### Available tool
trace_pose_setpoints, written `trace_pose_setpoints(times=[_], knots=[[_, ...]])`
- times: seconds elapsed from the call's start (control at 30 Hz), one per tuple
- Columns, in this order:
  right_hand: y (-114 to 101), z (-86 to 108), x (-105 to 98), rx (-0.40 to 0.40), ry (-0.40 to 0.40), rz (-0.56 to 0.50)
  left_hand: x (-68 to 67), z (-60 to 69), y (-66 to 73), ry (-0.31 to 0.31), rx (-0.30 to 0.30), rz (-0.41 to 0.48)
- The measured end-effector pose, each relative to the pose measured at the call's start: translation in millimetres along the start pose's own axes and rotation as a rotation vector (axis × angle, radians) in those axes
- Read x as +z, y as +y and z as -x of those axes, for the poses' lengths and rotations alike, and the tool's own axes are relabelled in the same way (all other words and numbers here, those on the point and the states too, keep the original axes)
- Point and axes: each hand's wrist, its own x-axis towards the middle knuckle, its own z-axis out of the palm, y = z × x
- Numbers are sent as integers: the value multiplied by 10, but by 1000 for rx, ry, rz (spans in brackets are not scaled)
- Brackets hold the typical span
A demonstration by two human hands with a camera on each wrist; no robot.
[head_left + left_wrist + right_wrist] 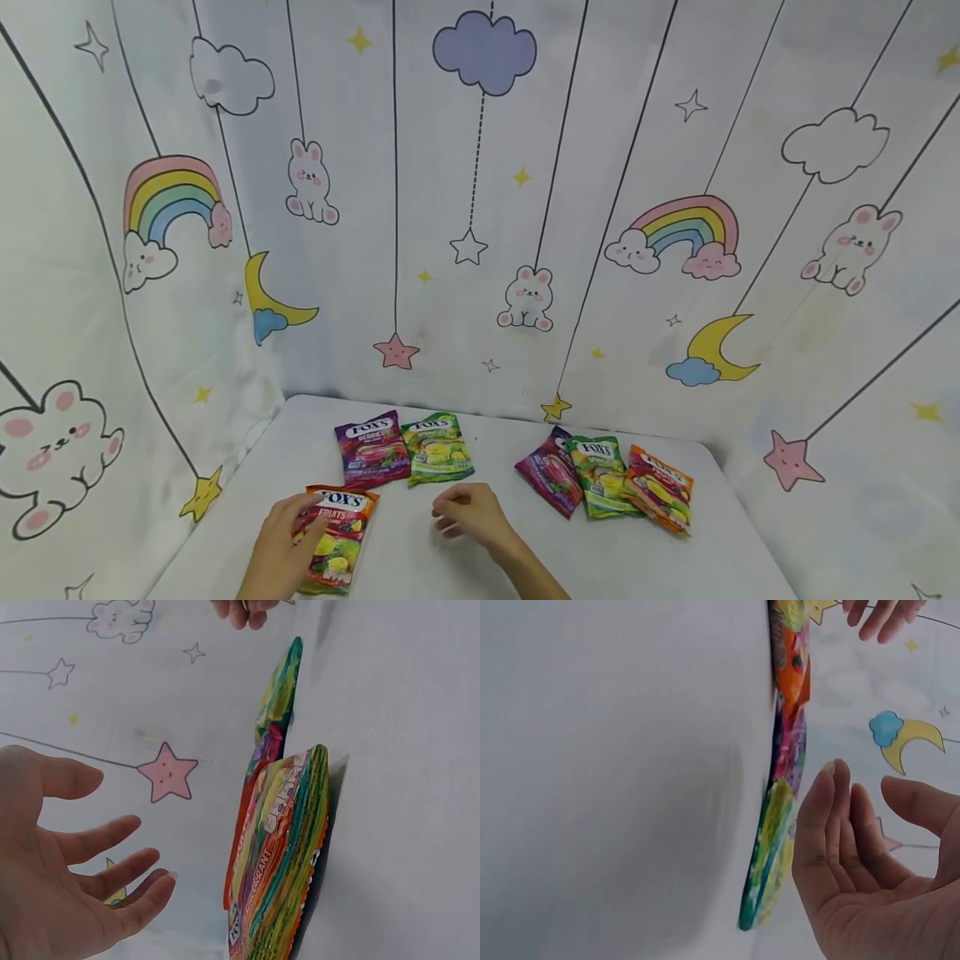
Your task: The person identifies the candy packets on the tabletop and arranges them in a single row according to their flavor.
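My left hand [279, 542] hovers over the left side of an orange-and-red FOX'S Fruits candy bag [347, 546]. In the left wrist view, a gap shows between the relaxed fingers [112, 838] and that bag [281, 862]. To the right, my right hand [477, 517] is held above the table with its fingers loosely bent and nothing in them. Behind the hands lie a purple Berries bag [372, 450] and a green candy bag [437, 450], side by side. The right wrist view also shows the right hand [862, 877] apart from the bags.
On the right of the white table [420, 558], a purple bag [551, 472], a green bag [602, 477] and an orange bag [660, 490] lie in an overlapping row. A patterned curtain [465, 317] surrounds the table's back and sides.
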Motion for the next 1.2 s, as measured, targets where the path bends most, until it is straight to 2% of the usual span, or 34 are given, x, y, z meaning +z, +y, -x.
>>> trace_pose_setpoints(times=[0.33,0.63,0.87,1.2], knots=[[51,31,-155,7,35,-12,186,12,225,30,105,44],[105,101,-379,-10,65,-21,498,38,405,53,240,101],[154,158,-541,4,86,-13,631,47,472,-3,252,162],[175,212,-679,5,107,-22,725,22,547,-14,291,177]])
